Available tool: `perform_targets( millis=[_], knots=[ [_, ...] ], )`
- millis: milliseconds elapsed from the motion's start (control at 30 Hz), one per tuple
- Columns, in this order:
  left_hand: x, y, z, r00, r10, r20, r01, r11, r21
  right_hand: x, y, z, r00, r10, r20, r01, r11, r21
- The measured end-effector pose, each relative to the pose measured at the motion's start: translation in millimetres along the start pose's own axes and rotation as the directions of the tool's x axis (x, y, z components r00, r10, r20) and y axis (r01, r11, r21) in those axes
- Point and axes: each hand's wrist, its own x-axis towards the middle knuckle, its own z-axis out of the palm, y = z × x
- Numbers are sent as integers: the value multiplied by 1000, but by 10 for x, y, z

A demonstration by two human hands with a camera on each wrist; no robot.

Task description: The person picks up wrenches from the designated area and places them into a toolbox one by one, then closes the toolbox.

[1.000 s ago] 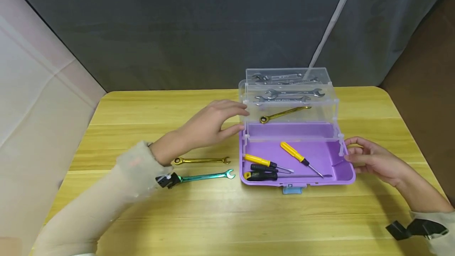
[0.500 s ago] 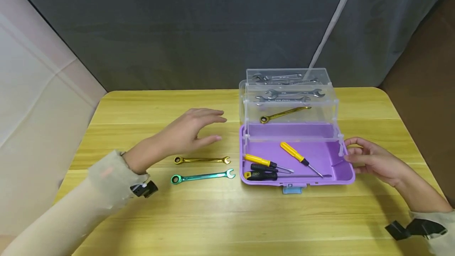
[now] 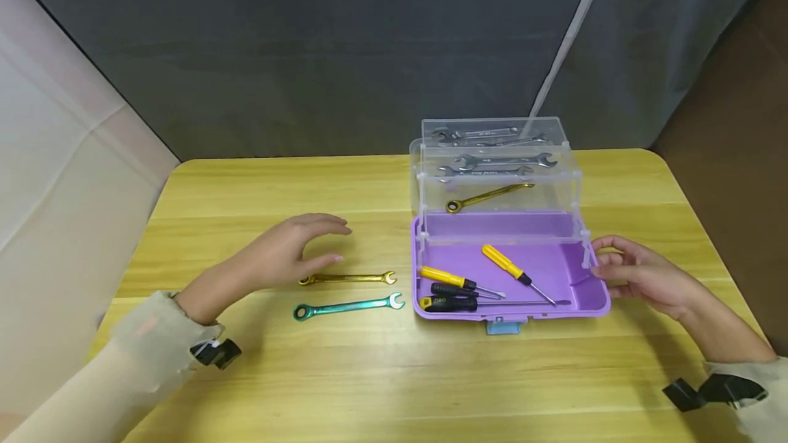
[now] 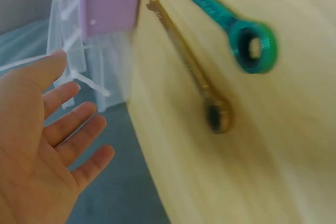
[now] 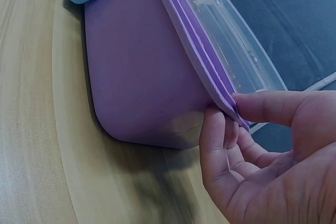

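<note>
My left hand (image 3: 277,250) hovers with fingers spread and relaxed, holding nothing. It is by the ring end of a gold combination wrench (image 3: 351,278) on the table; a green combination wrench (image 3: 351,307) lies nearer the front. Both wrenches appear blurred in the left wrist view. At the right, my right hand (image 3: 646,275) pinches the rim of a purple toolbox (image 5: 131,66) between thumb and fingers. Inside the box lie two yellow-handled screwdrivers (image 3: 501,260) and dark-handled screwdrivers (image 3: 446,303). Another gold wrench (image 3: 486,198) sits in a clear raised tray.
Clear stepped trays (image 3: 501,135) rise behind the box, holding several silver open-end wrenches (image 3: 505,160). A blue latch (image 3: 503,327) hangs at the box's front. The wooden table (image 3: 369,388) meets a dark curtain (image 3: 308,53) at its back edge.
My left hand has drawn away from the left side of the clear trays, moving left and towards the front. My right hand keeps its place on the toolbox rim.
</note>
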Motion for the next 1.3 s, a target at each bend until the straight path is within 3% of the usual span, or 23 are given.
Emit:
perform_targets(
  millis=[267,533,700,800,1033,1300],
  knots=[
    [-203,-127,158,998,-57,3,57,997,-42,9,-14,-1,1000,2,1,-2,1000,-3],
    [-294,-268,229,995,-85,49,87,996,-32,6,-4,6,1000,4,2,-4,1000,9],
    [-358,-355,272,989,-115,93,123,989,-78,4,-5,-3,1000,-1,7,0,1000,23],
    [-375,-386,297,986,-125,112,136,986,-97,3,-8,-10,1000,-2,7,1,1000,28],
    [-360,-420,334,989,-124,82,127,991,-35,13,-14,7,1000,9,-2,-9,1000,15],
    [-332,-424,337,989,-107,107,110,993,-29,22,-10,7,1000,7,7,-7,1000,3]
  ],
)
